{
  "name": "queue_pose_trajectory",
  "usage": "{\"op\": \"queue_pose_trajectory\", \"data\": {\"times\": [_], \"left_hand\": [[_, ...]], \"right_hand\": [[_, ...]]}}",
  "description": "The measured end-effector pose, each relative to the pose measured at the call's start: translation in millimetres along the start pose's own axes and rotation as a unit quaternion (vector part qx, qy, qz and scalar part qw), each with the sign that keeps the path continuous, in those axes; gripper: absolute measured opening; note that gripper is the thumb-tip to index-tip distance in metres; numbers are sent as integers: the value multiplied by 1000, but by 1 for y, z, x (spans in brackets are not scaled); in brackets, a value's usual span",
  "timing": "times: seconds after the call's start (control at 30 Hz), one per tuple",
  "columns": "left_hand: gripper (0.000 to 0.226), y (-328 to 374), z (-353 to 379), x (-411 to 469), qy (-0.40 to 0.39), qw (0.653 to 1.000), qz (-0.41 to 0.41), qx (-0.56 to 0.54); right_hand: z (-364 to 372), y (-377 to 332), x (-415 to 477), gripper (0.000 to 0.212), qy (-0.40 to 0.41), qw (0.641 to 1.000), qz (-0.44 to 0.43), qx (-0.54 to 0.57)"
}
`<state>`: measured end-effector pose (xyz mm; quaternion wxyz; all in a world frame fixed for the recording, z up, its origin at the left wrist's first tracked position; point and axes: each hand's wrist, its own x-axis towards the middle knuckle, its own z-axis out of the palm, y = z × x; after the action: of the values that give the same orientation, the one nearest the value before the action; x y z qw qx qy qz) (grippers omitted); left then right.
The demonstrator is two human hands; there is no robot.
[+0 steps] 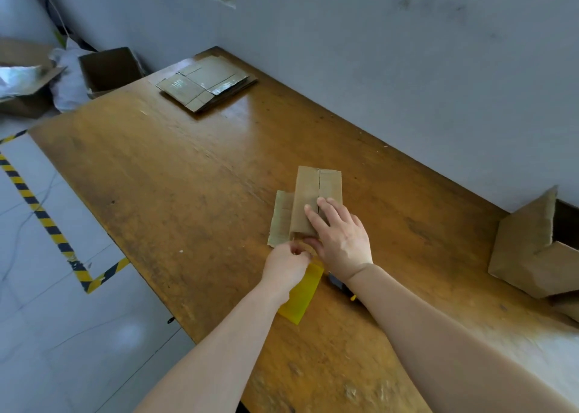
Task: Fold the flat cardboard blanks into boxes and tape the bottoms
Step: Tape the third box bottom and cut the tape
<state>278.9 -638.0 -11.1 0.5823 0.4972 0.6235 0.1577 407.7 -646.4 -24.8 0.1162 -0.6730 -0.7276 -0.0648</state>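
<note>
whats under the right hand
The right hand presses flat on the cardboard box, fingers across the seam of its closed flaps. A dark object pokes out beneath the wrist; most of it is covered.

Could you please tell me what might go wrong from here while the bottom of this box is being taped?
1. The right hand presses flat across the flap seam of the box. If it lifts early, the flaps may spring open before any tape holds them.
2. The yellow tape trails loose below the grip of the left hand. It could twist, stick to the table, or land off the seam.
</note>
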Motion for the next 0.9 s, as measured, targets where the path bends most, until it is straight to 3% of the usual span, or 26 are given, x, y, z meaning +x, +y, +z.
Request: {"op": "queue_pose_trajectory", "data": {"times": [0.1, 0.2, 0.37, 0.57, 0.9], "left_hand": [[12, -2, -1, -2, -1, 998, 30, 54], [7, -5, -8, -5, 29, 977, 124, 169], [14, -21, -19, -13, 121, 856, 328, 382], [9, -76, -15, -18, 51, 763, 437, 474], [43, -97, -20, -16, 38, 715, 489, 499]], "right_hand": [[2, 3, 2, 62, -7, 1000, 0, 2], [3, 2, 2, 61, -11, 1000, 10, 12], [0, 0, 0, 64, -17, 998, 30, 46], [-3, -6, -6, 68, -22, 997, 36, 58], [-6, -9, -9, 70, -60, 996, 34, 63]]}}
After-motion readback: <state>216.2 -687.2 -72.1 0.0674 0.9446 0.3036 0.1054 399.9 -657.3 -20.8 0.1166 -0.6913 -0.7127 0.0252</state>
